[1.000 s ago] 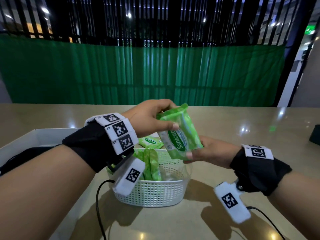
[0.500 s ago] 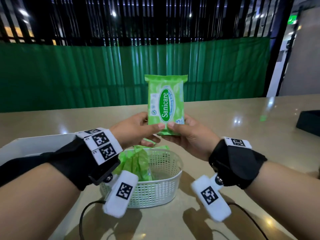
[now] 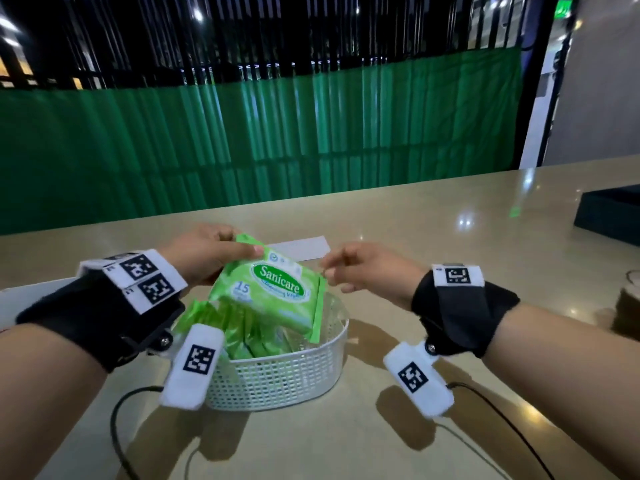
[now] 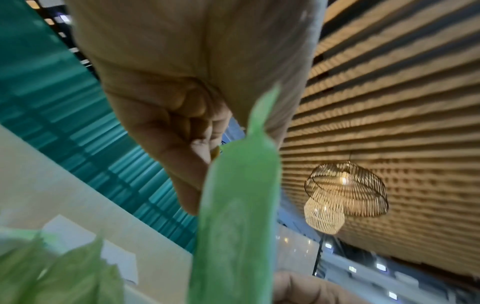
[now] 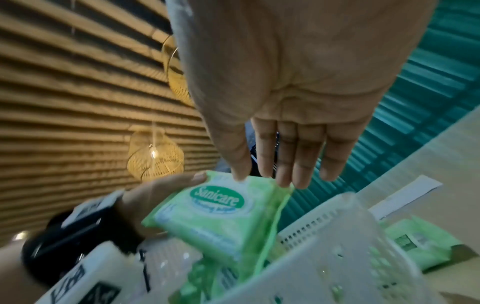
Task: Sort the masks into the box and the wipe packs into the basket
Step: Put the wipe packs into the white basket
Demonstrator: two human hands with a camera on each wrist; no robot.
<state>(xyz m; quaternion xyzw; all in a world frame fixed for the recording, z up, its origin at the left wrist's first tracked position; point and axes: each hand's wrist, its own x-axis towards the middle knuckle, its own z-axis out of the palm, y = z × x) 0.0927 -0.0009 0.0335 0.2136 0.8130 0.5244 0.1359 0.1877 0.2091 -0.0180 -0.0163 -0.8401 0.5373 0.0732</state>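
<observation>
the beige table (image 3: 433, 258) runs across the whole scene, with a green slatted screen (image 3: 242, 143) standing behind it. a dark box (image 3: 613, 216) sits at the table's far right edge, well apart from the hands. the white mesh basket (image 3: 277, 379) stands on the table between the two forearms, and several green wipe packs (image 3: 242, 327) already stand inside it. a white slip of paper (image 3: 301, 247) lies flat on the table just behind the basket. in the right wrist view, another wipe pack (image 5: 418, 246) lies on the table beside the basket.

the sanicare wipe pack (image 3: 273, 292) hangs tilted over the basket's opening, label up, its lower edge dipping in among the packs below. the left hand (image 3: 204, 254) holds this pack at its upper left corner, thumb on the label side and fingers curled behind it. the right hand (image 3: 367, 268) is just beside the pack's right edge, fingers straight and loose, holding nothing; whether its fingertips (image 5: 285, 179) touch the pack's sealed edge cannot be told.
</observation>
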